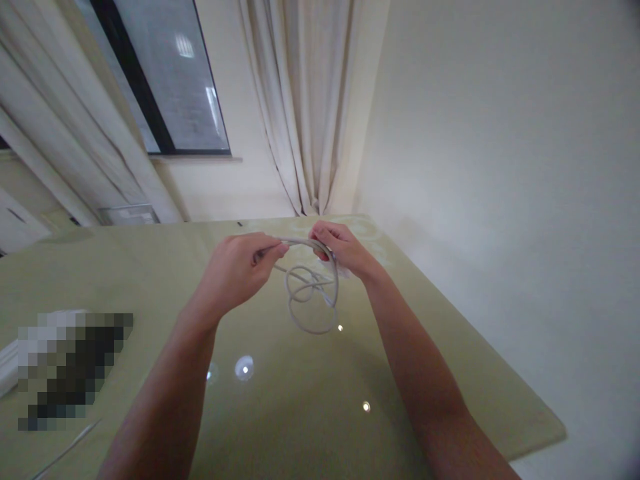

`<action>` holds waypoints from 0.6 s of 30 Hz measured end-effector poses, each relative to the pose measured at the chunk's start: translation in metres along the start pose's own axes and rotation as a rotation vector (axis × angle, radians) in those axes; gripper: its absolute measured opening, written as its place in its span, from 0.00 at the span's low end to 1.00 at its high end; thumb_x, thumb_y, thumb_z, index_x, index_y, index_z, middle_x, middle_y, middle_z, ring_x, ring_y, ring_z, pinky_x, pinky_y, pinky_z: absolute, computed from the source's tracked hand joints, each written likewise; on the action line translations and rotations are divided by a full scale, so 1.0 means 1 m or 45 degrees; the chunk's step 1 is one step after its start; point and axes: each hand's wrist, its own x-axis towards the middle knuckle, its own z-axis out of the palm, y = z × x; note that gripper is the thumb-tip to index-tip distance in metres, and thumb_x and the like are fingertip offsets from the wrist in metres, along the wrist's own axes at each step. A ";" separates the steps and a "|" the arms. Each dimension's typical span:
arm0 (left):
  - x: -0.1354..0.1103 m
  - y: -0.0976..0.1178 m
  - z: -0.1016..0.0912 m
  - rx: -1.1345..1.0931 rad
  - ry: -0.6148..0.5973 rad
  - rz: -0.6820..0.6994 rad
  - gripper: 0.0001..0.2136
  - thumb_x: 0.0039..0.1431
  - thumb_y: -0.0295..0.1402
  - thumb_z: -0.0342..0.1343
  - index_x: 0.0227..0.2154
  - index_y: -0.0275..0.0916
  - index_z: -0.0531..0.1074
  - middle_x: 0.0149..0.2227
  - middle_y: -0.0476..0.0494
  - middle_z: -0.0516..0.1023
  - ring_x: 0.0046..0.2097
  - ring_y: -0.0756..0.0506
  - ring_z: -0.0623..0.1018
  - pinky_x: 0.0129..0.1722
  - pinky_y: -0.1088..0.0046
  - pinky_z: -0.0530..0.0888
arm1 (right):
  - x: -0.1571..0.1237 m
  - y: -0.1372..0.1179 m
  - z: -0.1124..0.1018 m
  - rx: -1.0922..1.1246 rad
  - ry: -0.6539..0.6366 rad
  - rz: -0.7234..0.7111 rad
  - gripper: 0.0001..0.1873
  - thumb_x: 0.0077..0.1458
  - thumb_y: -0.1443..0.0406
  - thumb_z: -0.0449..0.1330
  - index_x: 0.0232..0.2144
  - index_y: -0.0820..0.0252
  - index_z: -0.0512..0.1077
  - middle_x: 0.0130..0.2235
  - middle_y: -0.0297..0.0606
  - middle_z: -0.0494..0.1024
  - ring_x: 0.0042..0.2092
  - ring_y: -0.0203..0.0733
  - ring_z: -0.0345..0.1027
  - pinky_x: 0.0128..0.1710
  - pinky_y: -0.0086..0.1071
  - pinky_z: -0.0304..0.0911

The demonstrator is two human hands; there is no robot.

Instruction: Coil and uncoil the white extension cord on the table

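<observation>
A thin, pale grey cable (pixel 311 331) is gathered in loose loops between my two hands, over the far part of the table. My left hand (pixel 245 267) pinches several strands of it between thumb and fingers. On the other side, my right hand (pixel 343 247) has its fingers closed round the top of the loops. The lower coils hang or lie below the hands; whether they touch the tabletop I cannot tell. Both ends of the cable are hard to make out.
The glossy greenish table (pixel 290 413) reflects ceiling lights. At its left lies a blurred-out dark and white object (pixel 75 367), with a thin white cord (pixel 67 448) nearer me. A pale wall (pixel 500 167) runs along the right; curtains (pixel 305 100) and a window (pixel 175 80) stand behind.
</observation>
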 end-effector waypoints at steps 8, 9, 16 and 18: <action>-0.015 -0.032 -0.041 0.032 0.128 -0.166 0.15 0.64 0.45 0.55 0.34 0.42 0.81 0.27 0.49 0.80 0.27 0.47 0.74 0.29 0.71 0.66 | -0.002 0.042 -0.042 -0.403 0.326 -0.009 0.32 0.60 0.41 0.57 0.20 0.60 0.62 0.20 0.28 0.60 0.24 0.30 0.51 0.25 0.28 0.45; -0.019 -0.037 -0.049 0.037 0.180 -0.227 0.14 0.64 0.45 0.55 0.35 0.42 0.81 0.27 0.51 0.80 0.27 0.47 0.75 0.29 0.72 0.66 | -0.003 0.050 -0.048 -0.451 0.408 0.006 0.32 0.60 0.40 0.57 0.19 0.60 0.61 0.20 0.27 0.58 0.24 0.30 0.50 0.25 0.28 0.44; -0.018 -0.053 -0.052 -0.048 0.302 -0.339 0.14 0.64 0.46 0.56 0.32 0.42 0.78 0.26 0.52 0.78 0.26 0.47 0.73 0.27 0.73 0.65 | -0.001 0.048 -0.049 -0.425 0.492 0.181 0.34 0.60 0.40 0.55 0.17 0.61 0.68 0.17 0.27 0.55 0.22 0.30 0.48 0.24 0.28 0.42; -0.013 -0.050 -0.040 -0.200 0.144 -0.347 0.17 0.63 0.49 0.55 0.31 0.41 0.78 0.27 0.48 0.80 0.27 0.46 0.74 0.27 0.72 0.67 | 0.003 0.036 -0.042 -0.198 0.550 0.293 0.35 0.60 0.39 0.53 0.20 0.62 0.72 0.16 0.27 0.56 0.20 0.30 0.48 0.22 0.28 0.43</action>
